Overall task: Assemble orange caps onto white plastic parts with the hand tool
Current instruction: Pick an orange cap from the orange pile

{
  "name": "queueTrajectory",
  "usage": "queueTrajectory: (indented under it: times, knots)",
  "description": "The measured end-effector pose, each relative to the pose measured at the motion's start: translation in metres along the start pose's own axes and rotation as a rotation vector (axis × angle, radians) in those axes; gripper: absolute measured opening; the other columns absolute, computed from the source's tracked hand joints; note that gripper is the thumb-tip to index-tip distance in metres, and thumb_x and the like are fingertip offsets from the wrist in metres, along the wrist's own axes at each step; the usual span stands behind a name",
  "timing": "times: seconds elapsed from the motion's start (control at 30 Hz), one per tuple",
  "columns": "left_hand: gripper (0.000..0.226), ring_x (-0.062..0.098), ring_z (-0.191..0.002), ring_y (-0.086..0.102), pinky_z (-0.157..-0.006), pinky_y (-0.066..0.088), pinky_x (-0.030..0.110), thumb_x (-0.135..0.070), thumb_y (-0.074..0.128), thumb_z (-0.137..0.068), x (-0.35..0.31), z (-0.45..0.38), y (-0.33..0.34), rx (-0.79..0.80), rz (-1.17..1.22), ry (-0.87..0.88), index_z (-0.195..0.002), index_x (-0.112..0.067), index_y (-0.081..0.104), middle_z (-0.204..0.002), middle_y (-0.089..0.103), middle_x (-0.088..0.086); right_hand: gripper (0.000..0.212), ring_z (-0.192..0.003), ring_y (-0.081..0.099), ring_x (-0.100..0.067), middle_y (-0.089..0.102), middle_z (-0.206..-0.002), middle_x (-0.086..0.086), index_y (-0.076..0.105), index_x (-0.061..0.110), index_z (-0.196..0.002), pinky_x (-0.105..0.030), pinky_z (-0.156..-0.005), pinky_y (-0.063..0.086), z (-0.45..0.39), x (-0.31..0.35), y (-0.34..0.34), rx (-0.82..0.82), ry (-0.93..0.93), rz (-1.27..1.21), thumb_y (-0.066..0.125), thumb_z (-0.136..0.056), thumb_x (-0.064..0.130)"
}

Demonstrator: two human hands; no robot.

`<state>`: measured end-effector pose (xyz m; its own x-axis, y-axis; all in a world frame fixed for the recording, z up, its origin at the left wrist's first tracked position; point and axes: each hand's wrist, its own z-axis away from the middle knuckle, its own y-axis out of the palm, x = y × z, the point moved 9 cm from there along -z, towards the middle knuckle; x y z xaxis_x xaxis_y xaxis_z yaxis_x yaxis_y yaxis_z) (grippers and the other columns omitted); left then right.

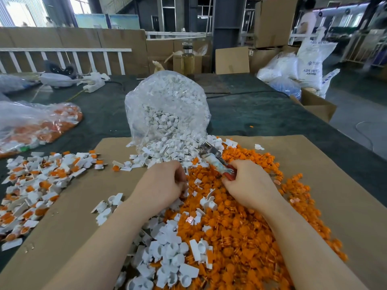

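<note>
A heap of orange caps [247,222] covers the cardboard sheet [69,222] in front of me, mixed with loose white plastic parts [167,252]. My right hand [249,185] grips the red handles of the hand tool [213,158], whose metal head points up and left over the pile. My left hand [163,183] rests on the pile with curled fingers; what they hold is hidden. An open clear bag of white parts [167,109] spills toward my hands.
Assembled white-and-orange pieces [35,185] lie spread at the left. Further left lies a clear bag of orange and white pieces [41,126]. A dark table cover [251,114] lies behind the cardboard; boxes, white sacks [310,63] and a bottle [187,59] stand beyond.
</note>
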<state>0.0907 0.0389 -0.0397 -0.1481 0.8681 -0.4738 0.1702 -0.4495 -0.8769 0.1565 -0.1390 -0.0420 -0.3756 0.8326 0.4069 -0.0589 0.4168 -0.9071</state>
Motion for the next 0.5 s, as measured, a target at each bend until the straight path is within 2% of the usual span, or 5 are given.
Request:
queueTrajectory:
  times: [0.13,0.2,0.33,0.4,0.5]
  knots:
    - [0.021,0.002,-0.079,0.054,-0.061,0.039,0.013,-0.024,0.066,-0.088,-0.001,0.000,0.000,0.020,0.022,-0.006,-0.107,-0.027,0.058,-0.090,0.057,-0.015,0.007,-0.063,0.056,-0.008,0.059,-0.075,0.008,0.057,0.028,-0.084,-0.021,-0.048,0.035,0.000,-0.002,-0.002,-0.020,-0.001,-0.087,0.058,-0.091,0.028]
    - [0.023,-0.001,-0.075,0.052,-0.057,0.036,0.010,-0.027,0.067,-0.088,0.001,0.000,0.002,0.048,0.005,-0.017,-0.111,-0.027,0.063,-0.088,0.055,-0.017,0.006,-0.065,0.054,-0.007,0.058,-0.078,0.011,0.060,0.026,-0.092,-0.022,-0.050,0.035,0.000,-0.001,-0.007,-0.081,-0.013,-0.116,0.059,-0.092,0.031]
    - [0.010,0.001,-0.064,0.057,-0.048,0.042,0.016,-0.034,0.069,-0.089,0.004,0.003,-0.001,0.046,0.107,-0.068,-0.095,-0.030,0.062,-0.082,0.063,-0.014,0.022,-0.077,0.048,-0.004,0.050,-0.093,0.014,0.064,0.022,-0.109,-0.016,-0.058,0.030,0.004,0.002,-0.022,-0.234,-0.035,-0.162,0.062,-0.092,0.035]
    - [0.007,0.006,-0.056,0.059,-0.051,0.048,0.021,-0.034,0.069,-0.090,0.004,0.003,-0.007,-0.017,0.214,-0.084,-0.090,-0.031,0.062,-0.077,0.066,-0.010,0.020,-0.084,0.051,-0.007,0.055,-0.099,0.011,0.065,0.023,-0.106,-0.014,-0.058,0.030,0.006,0.004,-0.028,-0.264,-0.044,-0.208,0.063,-0.090,0.035]
    - [0.006,0.003,-0.047,0.057,-0.044,0.043,0.013,-0.029,0.071,-0.089,0.004,0.004,-0.020,-0.159,0.482,-0.114,-0.087,-0.031,0.066,-0.071,0.064,-0.009,0.014,-0.074,0.057,-0.005,0.066,-0.086,0.010,0.069,0.023,-0.098,-0.019,-0.056,0.037,0.008,0.006,-0.031,-0.268,-0.071,-0.357,0.065,-0.089,0.032]
